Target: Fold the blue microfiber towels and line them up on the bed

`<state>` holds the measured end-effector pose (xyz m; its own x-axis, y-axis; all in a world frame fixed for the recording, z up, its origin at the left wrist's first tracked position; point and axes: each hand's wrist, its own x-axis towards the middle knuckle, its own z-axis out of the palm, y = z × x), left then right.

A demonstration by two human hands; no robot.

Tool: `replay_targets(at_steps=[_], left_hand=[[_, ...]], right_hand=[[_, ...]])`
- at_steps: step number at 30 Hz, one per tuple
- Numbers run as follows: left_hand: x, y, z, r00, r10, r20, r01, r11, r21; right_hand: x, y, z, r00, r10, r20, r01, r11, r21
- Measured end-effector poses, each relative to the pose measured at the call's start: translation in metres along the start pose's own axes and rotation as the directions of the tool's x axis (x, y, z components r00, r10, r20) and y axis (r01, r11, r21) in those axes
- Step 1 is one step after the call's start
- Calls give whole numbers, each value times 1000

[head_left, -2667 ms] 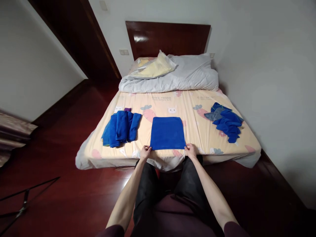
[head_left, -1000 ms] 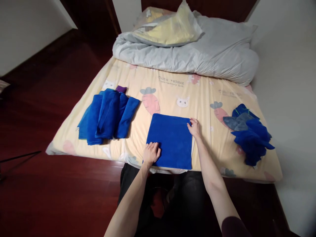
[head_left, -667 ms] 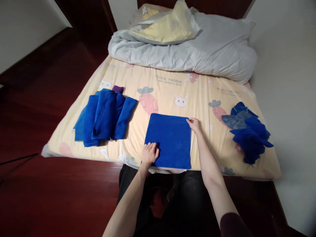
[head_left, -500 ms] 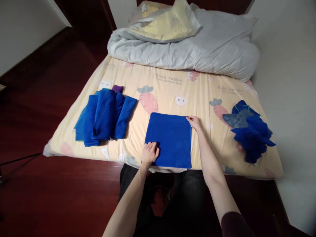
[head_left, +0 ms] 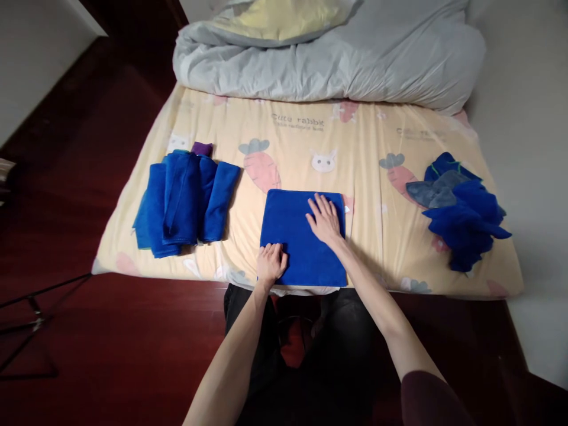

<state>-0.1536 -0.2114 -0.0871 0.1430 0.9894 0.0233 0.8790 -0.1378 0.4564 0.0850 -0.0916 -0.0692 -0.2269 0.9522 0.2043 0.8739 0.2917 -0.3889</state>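
Observation:
A flat blue cloth (head_left: 306,260), roughly square, lies near the front edge of the bed. Its lower left side is under my left hand (head_left: 271,265), whose fingers are bent and closed on the cloth; the fingertips are partly hidden. My right hand (head_left: 325,219) rests flat on the upper right part, fingers spread, holding nothing. To the left lies a group of folded blue cloths (head_left: 181,198), overlapping one another, with a purple piece (head_left: 202,149) showing behind them. On the right is a loose, crumpled heap of blue cloths (head_left: 470,219) with a grey cloth (head_left: 437,189) among them.
A yellow patterned sheet (head_left: 297,157) covers the bed. A rolled grey quilt (head_left: 319,71) and a yellow pillow (head_left: 284,21) lie at the back. Thin black stand legs (head_left: 38,319) are on the dark red floor (head_left: 133,343) to the left. A wall borders the right side.
My right hand has let go of the cloth's upper right corner, moved inward to the left and spread flat on it. My left hand stays at the left side. The view has tilted down.

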Motion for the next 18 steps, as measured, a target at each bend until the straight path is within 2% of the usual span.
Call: replay_targets(at_steps=[1, 3, 7, 9, 13, 18], left_hand=[[0, -1, 0, 1000, 3, 5, -3, 1000, 13], [-1, -2, 1, 1000, 9, 4, -9, 999, 38], [-1, -2, 1, 999, 33, -18, -32, 996, 86], [-2, -2, 0, 998, 53, -35, -48, 991, 121], [-1, -3, 1, 993, 93, -72, -83, 987, 135], [-3, -6, 5, 983, 124, -132, -112, 989, 96]], right_hand=[[-2, -5, 4, 998, -39, 56, 39, 999, -1], [4, -2, 13, 996, -16, 88, 16, 1000, 5], [37, 15, 20, 986, 160, 45, -161, 987, 16], [40, 17, 17, 985, 170, 21, -171, 985, 9], [-1, 21, 5, 997, 67, -24, -67, 998, -2], [-51, 43, -19, 973, 219, -69, -221, 975, -25]])
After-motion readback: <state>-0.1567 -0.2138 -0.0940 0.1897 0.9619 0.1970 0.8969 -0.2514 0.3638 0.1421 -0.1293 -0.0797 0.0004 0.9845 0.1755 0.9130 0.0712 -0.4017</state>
